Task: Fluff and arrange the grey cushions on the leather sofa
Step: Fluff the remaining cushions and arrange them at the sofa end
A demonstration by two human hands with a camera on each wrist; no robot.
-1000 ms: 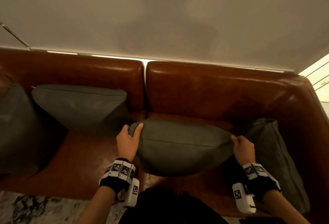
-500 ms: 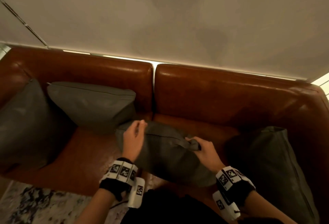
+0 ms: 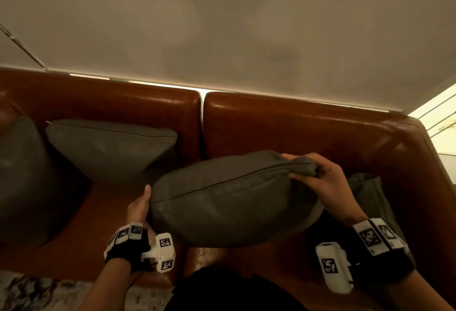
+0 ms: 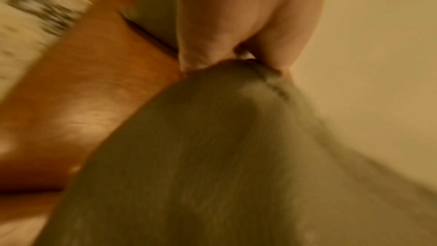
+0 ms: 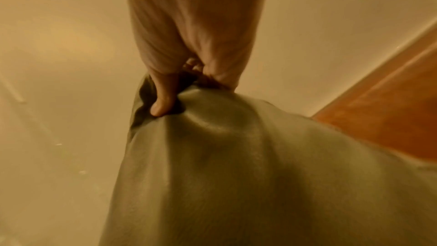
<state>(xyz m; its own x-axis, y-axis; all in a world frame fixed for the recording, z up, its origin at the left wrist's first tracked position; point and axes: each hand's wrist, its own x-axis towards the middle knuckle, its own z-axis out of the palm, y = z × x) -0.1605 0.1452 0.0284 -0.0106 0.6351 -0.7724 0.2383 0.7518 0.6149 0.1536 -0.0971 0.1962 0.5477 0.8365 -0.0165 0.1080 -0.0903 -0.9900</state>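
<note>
Now: grey cushion (image 3: pixel 227 202) between hands, above sofa (image 3: pixel 308 125) seat; right hand (image 3: pixel 323 182) clutching bunched corner, left hand (image 3: pixel 139 205) gripping opposite end. Plump, seam uppermost.

Held cushion (image 3: pixel 227 202) above sofa (image 3: pixel 308 125) seat, two cushions (image 3: pixel 111 147) left, one cushion (image 3: pixel 367 187) right
</note>
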